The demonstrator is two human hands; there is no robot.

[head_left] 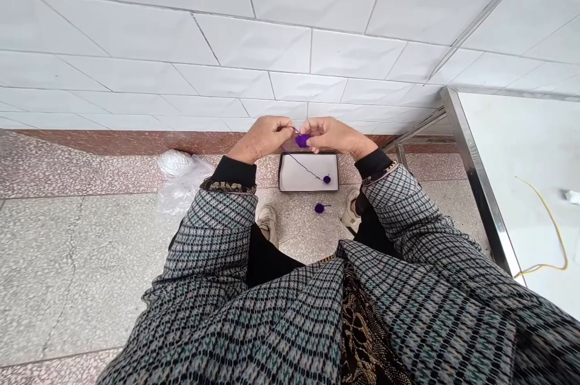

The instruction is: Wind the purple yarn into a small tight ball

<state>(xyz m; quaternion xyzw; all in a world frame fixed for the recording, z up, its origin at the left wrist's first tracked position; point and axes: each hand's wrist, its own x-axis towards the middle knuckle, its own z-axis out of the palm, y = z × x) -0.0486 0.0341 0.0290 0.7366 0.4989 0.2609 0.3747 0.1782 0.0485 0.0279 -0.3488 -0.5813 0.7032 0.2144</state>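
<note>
1. Head camera view, looking down: a white tiled wall (290, 40) rises just beyond the hands, with a reddish-brown baseboard (113, 142) along its foot, closing off the space ahead.
2. To the right, a metal-framed table (544, 149) with a pale top stands near the right sleeve (408, 210). A yellow cord (550, 207) curves across it, beside a small white object (573, 196), too partly shown to name.
3. On the speckled floor (113, 252), a shallow white-lined tray (301, 170) with a dark rim lies below the hands. One small purple yarn ball (327, 179) sits inside, towards its right side; a second ball (319, 208) is on the floor just outside the near edge.
4. Two light shoes (268, 220) flank that second ball. Left of the tray lies a clear plastic bag (179, 188) with a white ball-shaped bundle (174, 162) at its far end.
5. The right hand (333, 134), bent inward over the tray's far edge, holds a purple yarn bundle (302, 140) in a narrow grip between thumb and fingers.
6. Facing it, the left hand (267, 137) has thumb and forefinger pinched closed on a purple strand (295, 129) beside the bundle. A dark, crinkled length (301, 164) slants from near this hand to the ball in the tray.
</note>
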